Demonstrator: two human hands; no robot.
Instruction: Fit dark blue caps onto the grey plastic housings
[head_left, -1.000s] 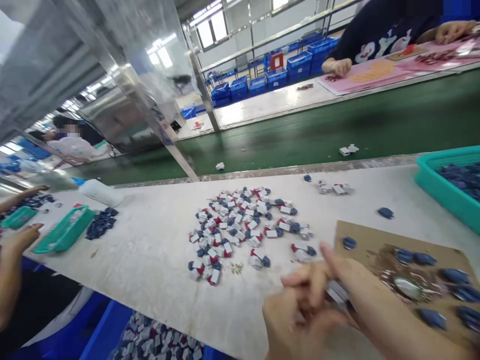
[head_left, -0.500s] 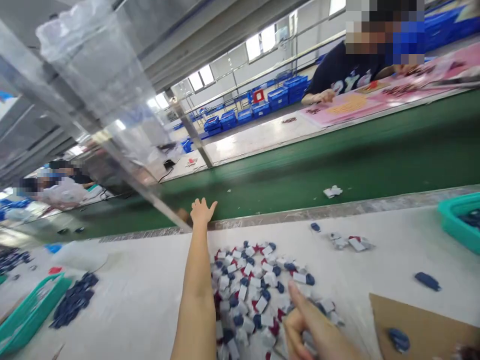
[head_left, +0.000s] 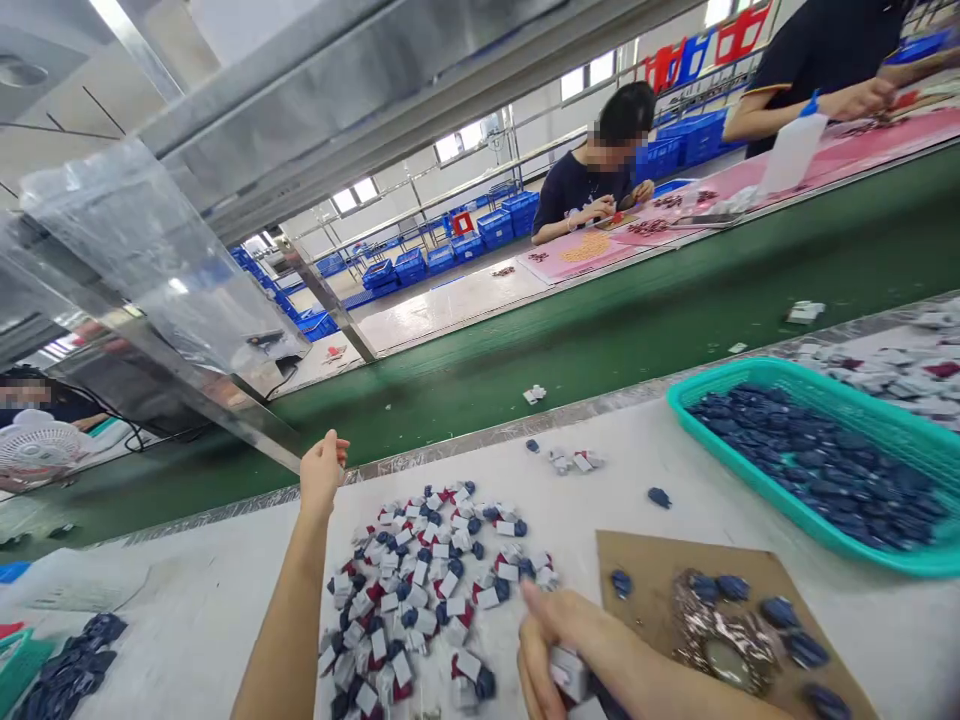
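My left hand [head_left: 322,474] is stretched far forward to the bench's far edge, beside the green conveyor belt [head_left: 570,340], its fingers curled loosely with a small pale piece at the fingertips. My right hand [head_left: 559,650] is low at the bottom of the view, fingers wrapped around a small white block [head_left: 568,672]. Between my arms lies a pile of small white, red and blue parts [head_left: 431,590] on the white bench top [head_left: 217,590]. To the right sits a brown cardboard sheet [head_left: 645,570] with dark blue caps [head_left: 772,612] and a shiny glue patch on it.
A teal basket [head_left: 701,420] full of dark blue caps stands at the right. More blue caps [head_left: 67,665] lie at the far left. A few loose parts [head_left: 574,460] sit near the belt, one white part [head_left: 534,394] on it. Other people work across the belt. A clear plastic sheet [head_left: 142,260] hangs overhead left.
The view swung right and up, bringing the teal basket into sight. My left hand went from joined with the right to reaching the belt edge; its fingers closed from spread to curled.
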